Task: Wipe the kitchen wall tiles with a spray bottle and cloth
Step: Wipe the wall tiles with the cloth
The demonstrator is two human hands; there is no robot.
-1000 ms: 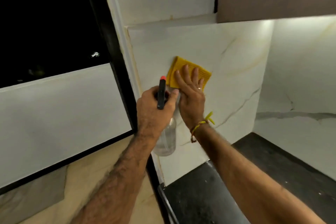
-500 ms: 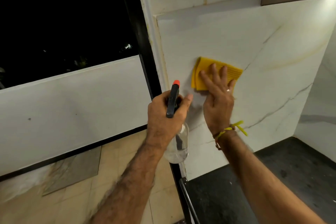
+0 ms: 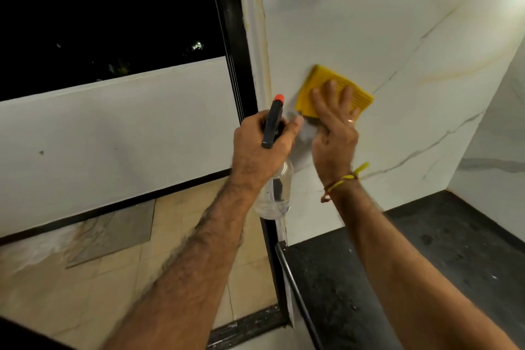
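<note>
The right hand pressed flat, fingers spread, on the yellow cloth near the wall tile's left edge. The left hand gripped the spray bottle just beside it.

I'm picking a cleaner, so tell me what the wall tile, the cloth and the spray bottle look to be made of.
The white gold-veined wall tile: likely glazed ceramic or polished marble, given its sheen and veining. The folded yellow ribbed cloth under the right hand: probably microfibre or sponge cloth, matte with ridges. The clear spray bottle in the left hand: transparent plastic, apparently; the tube shows through it.
</note>
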